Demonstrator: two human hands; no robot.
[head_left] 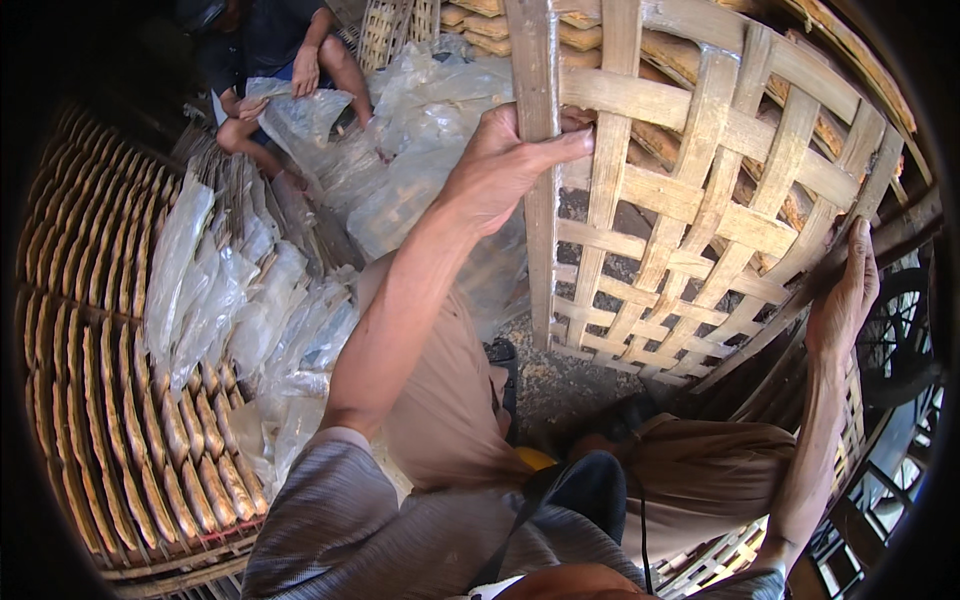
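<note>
Holding woven bamboo rack (700, 208) at right of scene.
Gripping its left wooden bar (543, 250) with left hand (497, 170), thumb across front; touching right edge with right hand (842, 302), cannot tell if gripping. At far left, clear plastic sheets (430, 120) beside seated co-worker (232, 62).
</note>
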